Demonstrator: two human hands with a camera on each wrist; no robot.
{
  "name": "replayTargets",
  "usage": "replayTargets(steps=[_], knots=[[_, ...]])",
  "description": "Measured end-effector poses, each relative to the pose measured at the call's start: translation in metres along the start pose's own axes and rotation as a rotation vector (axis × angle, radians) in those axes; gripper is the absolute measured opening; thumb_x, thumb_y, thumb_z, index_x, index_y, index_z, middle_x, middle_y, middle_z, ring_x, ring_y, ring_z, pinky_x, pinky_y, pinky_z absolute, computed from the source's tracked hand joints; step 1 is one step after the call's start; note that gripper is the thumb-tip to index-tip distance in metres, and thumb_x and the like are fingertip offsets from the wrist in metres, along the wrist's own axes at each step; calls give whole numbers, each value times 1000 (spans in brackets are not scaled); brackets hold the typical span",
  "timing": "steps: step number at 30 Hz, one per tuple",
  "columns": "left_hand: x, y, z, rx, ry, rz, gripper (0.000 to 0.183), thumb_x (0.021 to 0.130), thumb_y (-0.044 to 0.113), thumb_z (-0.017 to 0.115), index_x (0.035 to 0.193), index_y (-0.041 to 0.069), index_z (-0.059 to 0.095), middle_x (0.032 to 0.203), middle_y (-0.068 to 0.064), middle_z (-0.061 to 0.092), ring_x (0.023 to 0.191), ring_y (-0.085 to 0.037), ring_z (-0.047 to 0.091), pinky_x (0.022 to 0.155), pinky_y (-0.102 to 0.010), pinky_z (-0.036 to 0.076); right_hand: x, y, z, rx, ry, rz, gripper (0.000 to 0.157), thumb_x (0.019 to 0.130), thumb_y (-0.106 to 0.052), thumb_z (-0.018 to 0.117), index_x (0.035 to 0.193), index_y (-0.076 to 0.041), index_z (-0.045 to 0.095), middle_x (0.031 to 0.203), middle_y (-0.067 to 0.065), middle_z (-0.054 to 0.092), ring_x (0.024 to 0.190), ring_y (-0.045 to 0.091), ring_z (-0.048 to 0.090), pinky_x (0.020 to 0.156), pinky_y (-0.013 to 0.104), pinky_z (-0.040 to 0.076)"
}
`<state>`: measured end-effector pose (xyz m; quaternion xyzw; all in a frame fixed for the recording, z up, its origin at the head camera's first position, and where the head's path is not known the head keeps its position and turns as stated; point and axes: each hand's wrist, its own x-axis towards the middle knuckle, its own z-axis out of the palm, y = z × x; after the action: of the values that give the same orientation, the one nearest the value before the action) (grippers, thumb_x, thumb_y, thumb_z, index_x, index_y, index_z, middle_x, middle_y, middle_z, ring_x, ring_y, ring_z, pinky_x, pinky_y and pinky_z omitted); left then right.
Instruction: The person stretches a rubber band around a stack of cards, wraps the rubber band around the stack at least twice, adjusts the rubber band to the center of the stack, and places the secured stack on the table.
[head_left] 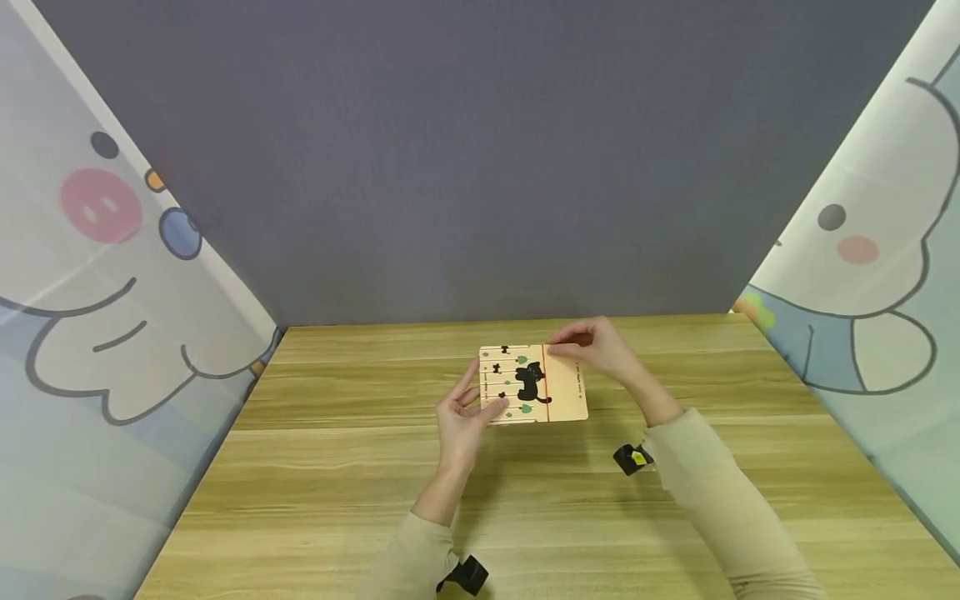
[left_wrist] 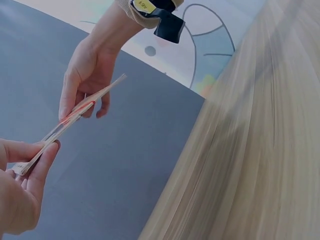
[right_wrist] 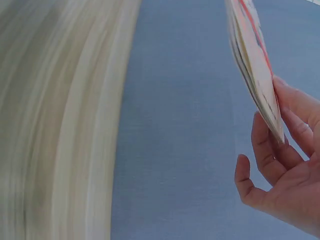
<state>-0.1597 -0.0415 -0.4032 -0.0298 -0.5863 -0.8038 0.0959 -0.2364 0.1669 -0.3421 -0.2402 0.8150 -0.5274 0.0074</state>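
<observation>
A cream notebook (head_left: 566, 392) with a black cat, green leaves and a red elastic band (head_left: 546, 383) across its cover is held up above the table. My left hand (head_left: 461, 425) grips its left end, thumb on the cover and fingers behind. At the top edge, right beside the band, my right hand (head_left: 596, 346) pinches the notebook between thumb and fingers. From the left wrist view the notebook (left_wrist: 55, 134) appears edge-on, its pages slightly fanned at the far end. The right wrist view has the right thumb (right_wrist: 287, 95) by the red band, other fingers loosely bent behind.
A wood-grain table (head_left: 337, 483) lies below, backed by a dark grey panel (head_left: 480, 167). Cartoon-printed curtains (head_left: 97, 333) hang at both sides. Black wrist devices (head_left: 632, 458) are strapped at both cuffs.
</observation>
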Motion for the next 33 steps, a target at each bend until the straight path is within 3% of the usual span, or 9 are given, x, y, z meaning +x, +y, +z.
replayTargets(steps=[4,11,18,23,29,33], knots=[[-1,1,2,6,-20,19,70,66,-14,68,127,14,49,101,-25,58,51,-14,61,61,-28,57,-2,-3,4,14,-16,9,16,76,-7,68,89,4,67,84,15,66,71,17,63,62,25,56],[-4,-1,5,10,-33,30,71,67,-15,67,128,12,46,97,-25,61,47,-13,59,55,-25,56,-7,-20,13,42,-15,5,16,78,-1,66,91,8,65,90,20,65,75,19,63,68,25,55],[-3,-2,4,2,-34,30,69,69,-12,68,129,16,47,99,-24,61,51,-15,61,56,-22,56,-2,-1,5,3,-39,6,27,78,-15,68,99,1,65,95,12,65,80,17,62,72,26,54],[-3,-2,3,-2,-16,27,70,67,-13,68,128,16,48,96,-24,61,48,-12,59,53,-20,55,-2,1,0,11,-39,-5,22,78,-14,68,94,0,66,90,10,65,76,17,61,66,26,55],[-4,-1,4,9,-20,31,70,66,-14,69,127,15,49,100,-23,58,52,-14,61,60,-29,57,-6,-18,6,69,-45,-4,17,77,0,66,91,9,65,88,20,64,73,19,63,66,26,56],[-6,-1,5,14,-23,22,70,66,-14,69,127,15,49,99,-23,59,49,-13,60,59,-28,57,-8,-29,10,72,-60,17,18,78,2,64,93,12,63,90,22,64,76,21,63,69,27,56]])
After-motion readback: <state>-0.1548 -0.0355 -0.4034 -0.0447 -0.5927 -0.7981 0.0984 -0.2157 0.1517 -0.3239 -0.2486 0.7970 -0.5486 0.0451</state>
